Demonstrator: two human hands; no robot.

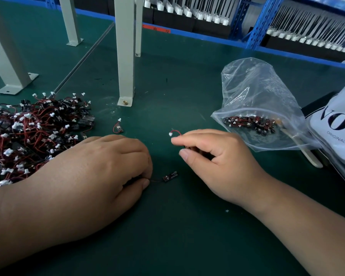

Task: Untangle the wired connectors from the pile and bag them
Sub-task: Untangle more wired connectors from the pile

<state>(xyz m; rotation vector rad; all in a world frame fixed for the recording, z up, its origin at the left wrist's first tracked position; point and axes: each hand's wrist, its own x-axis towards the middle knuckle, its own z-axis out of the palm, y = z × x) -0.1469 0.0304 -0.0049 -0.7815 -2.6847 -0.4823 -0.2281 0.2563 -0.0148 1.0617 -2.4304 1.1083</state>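
Left hand [108, 164] pinches a wired connector [170, 176] (long axis left-right, black end rightward); right hand [217, 158] clutches another, plug [170, 134] leftward.

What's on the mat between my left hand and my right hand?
Head view: a small black module on a wire pinched by the left hand.

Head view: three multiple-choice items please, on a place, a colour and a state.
1. The pile of wired connectors lies on the green mat's: A right side; B left side; C near side.
2. The plug on the red wire that the right hand pinches is: A white; B blue; C yellow.
3. The left hand: A lies flat, empty; B hangs off the mat; C pinches a dark wire.
B, it sits far left; A, it shows white against the mat; C, thumb and finger close on the wire.
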